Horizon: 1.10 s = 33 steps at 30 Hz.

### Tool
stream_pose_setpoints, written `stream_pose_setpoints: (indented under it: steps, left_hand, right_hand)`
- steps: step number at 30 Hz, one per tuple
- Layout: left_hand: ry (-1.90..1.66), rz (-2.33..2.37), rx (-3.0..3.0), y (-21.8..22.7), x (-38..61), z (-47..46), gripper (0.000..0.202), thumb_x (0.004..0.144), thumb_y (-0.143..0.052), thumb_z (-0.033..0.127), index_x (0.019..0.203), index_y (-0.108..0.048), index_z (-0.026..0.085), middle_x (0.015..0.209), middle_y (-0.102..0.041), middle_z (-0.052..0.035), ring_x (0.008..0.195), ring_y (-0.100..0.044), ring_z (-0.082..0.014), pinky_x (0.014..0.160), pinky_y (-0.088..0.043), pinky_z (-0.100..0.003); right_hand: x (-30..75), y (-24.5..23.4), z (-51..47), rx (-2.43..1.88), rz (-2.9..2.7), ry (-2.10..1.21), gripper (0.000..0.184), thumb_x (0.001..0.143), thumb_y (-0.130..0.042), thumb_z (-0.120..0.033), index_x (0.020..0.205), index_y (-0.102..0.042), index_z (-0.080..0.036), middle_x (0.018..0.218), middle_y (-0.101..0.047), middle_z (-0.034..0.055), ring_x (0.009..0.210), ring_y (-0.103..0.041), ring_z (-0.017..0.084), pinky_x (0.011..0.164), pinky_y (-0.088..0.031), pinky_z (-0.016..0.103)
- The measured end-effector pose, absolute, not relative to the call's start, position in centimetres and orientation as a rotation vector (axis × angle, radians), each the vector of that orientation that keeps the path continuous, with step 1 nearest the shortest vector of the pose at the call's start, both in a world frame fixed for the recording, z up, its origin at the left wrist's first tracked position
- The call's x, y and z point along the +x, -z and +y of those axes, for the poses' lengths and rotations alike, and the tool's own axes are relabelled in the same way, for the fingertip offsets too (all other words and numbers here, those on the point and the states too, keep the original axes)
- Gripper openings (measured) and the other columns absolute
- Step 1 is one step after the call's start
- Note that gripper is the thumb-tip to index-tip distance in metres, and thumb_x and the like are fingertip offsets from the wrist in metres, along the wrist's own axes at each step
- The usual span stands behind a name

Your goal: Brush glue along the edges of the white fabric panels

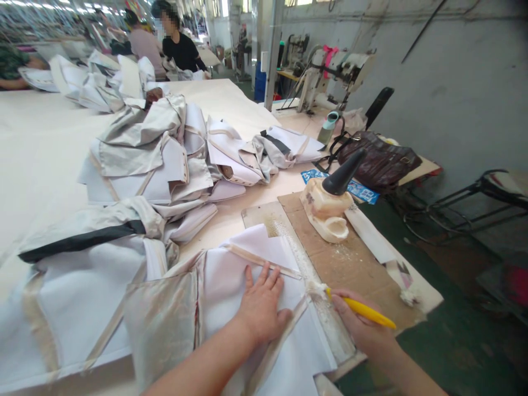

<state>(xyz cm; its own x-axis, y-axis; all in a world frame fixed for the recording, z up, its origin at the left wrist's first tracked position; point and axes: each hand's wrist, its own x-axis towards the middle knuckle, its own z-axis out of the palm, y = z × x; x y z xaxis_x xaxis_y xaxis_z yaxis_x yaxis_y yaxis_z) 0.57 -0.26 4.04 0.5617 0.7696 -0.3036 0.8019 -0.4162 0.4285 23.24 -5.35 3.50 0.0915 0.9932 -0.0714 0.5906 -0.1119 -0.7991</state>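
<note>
My left hand lies flat with fingers spread on a white fabric piece that has beige tape strips and a grey pocket-like panel. In my right hand is a yellow-handled brush, gripped near its bristle end. Its whitish bristles touch the right edge of the fabric, above a glue-smeared board. Just beyond, a glue bottle with a black cone-shaped top and an open spout stands on brown cardboard.
Piled garment pieces cover the table's middle and left. A dark handbag, a water bottle and a sewing machine are at the back right. A stool stands by the wall; people work at the far side.
</note>
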Motion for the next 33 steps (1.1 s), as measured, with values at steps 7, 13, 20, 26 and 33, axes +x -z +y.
stream_pose_setpoints:
  steps: [7, 13, 20, 26, 33]
  left_hand:
    - [-0.026, 1.412, 2.416, -8.6, -2.4, 5.6, 0.035, 0.086, -0.038, 0.032, 0.12, -0.046, 0.025, 0.136, -0.037, -0.0011, 0.128, -0.022, -0.0227, 0.104, -0.015, -0.045]
    - [0.34, 1.553, 2.094, -8.3, -5.9, 14.0, 0.061, 0.069, -0.053, 0.055, 0.117, -0.05, 0.018, 0.114, -0.057, -0.0117, 0.104, -0.051, -0.03, 0.086, -0.041, -0.042]
    - [0.528, 1.36, 1.911, -6.7, -6.9, 16.3, 0.046, 0.07, -0.055, 0.048, 0.105, -0.059, 0.017, 0.107, -0.06, -0.0084, 0.093, -0.058, -0.0216, 0.078, -0.045, -0.032]
    - [0.529, 1.417, 1.845, -8.1, -6.3, 16.0, 0.032, 0.074, -0.057, 0.037, 0.096, -0.059, 0.014, 0.092, -0.062, -0.0071, 0.076, -0.058, -0.0165, 0.069, -0.046, -0.031]
    - [0.296, 1.356, 1.804, -17.3, -6.8, 12.9, 0.032, 0.07, -0.047, 0.04, 0.09, -0.06, 0.018, 0.077, -0.062, 0.0016, 0.067, -0.057, -0.0139, 0.058, -0.043, -0.02]
  right_hand:
    - [22.1, -4.5, -3.2, -1.764, -1.517, -0.962, 0.03, 0.082, -0.046, -0.047, 0.075, -0.061, -0.021, 0.071, -0.06, 0.0008, 0.071, -0.058, 0.016, 0.069, -0.045, 0.021]
    - [21.2, -2.8, 0.1, -1.711, -1.532, -1.07, 0.032, 0.081, -0.045, -0.047, 0.072, -0.059, -0.019, 0.064, -0.057, 0.0001, 0.063, -0.055, 0.016, 0.059, -0.043, 0.022]
    - [19.1, -0.7, 9.6, -1.65, -1.383, -0.954, 0.033, 0.077, -0.047, -0.047, 0.064, -0.056, -0.018, 0.047, -0.048, -0.003, 0.047, -0.049, 0.014, 0.049, -0.038, 0.024]
    - [18.1, -1.1, 13.4, -1.585, -1.296, -0.9, 0.034, 0.076, -0.048, -0.05, 0.066, -0.056, -0.018, 0.051, -0.052, -0.0016, 0.051, -0.052, 0.015, 0.053, -0.041, 0.025]
    - [23.1, -4.4, 8.1, -1.526, -1.098, -0.887, 0.03, 0.077, -0.054, -0.048, 0.072, -0.055, -0.018, 0.055, -0.052, -0.0023, 0.054, -0.051, 0.014, 0.054, -0.042, 0.024]
